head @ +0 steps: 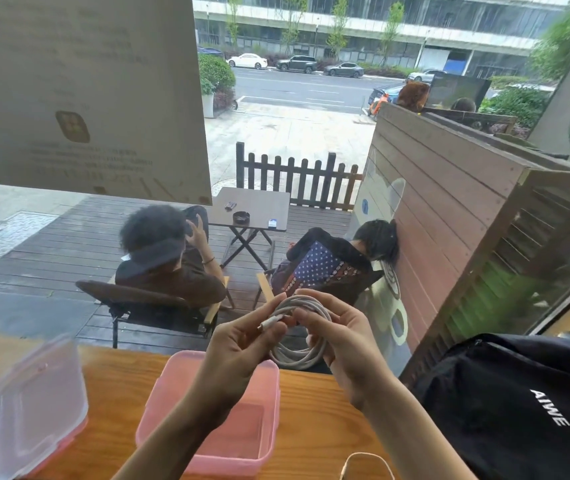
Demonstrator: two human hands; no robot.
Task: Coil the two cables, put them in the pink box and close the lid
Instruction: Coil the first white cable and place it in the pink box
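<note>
**Entry: white cable, first coil, held above the open box**

Head view. I log the items as they stand.

- Left hand (242, 336): fingers curled, pinching the plug end of the white cable (306, 336) between thumb and fingertips.
- Right hand (340, 336): fingers wrapped round the far side of the coil, gripping the gathered loops.
- White cable: several loops bunched into a rough ring, held in the air between both hands, above the far rim of the pink box (266, 386).
- Pink box: open, lying on the wooden worktop (311, 393); I see nothing in it.
- Lid (34, 407): clear, lying left of the box, apart from it.
- Second cable (363, 460): a pale loop at the bottom edge, on the worktop; uncoiled, as far as I can tell.
- Black bag (518, 403): right of the box.

Handling, in my judgement: the cable is light, soft and springy, so the loops will sprawl once released. I would grip across the whole bundle, not a single strand, and tuck the plug through before lowering it in.
</note>
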